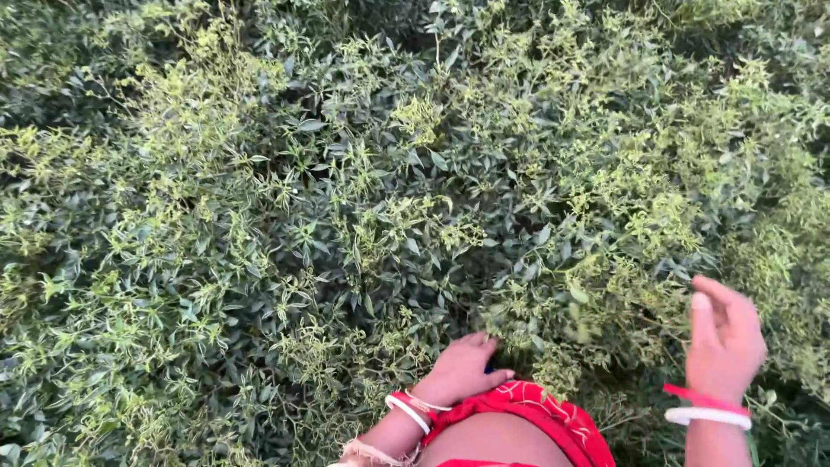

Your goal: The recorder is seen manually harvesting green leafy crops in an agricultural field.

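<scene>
So I'm standing right up against this big dense bush (pixel 363 199), leaves everywhere, darker ones mixed with lighter yellow-green sprigs on top. I'm reaching my left hand (pixel 461 367) down into the foliage just in front of my belly, fingers curled loosely against the leaves; I honestly can't tell if that grip is closing on anything, since the fingertips are going in among the stems. My right hand (pixel 724 339) is hanging up in the air near the lighter sprigs (pixel 631 216) on the right side, fingers folded in toward the palm with the thumb up, and nothing is showing in that grip, so it's looking closed on itself and empty. I'm wearing white and red bangles (pixel 705 406) on that wrist and a red cloth (pixel 536 411) at my waist. Doing this well, I think, is about parting the leaves gently with the low hand so I'm actually seeing what I'm touching, and keeping the bangles from snagging on the twigs, because the growth is thick and tangly here.
</scene>
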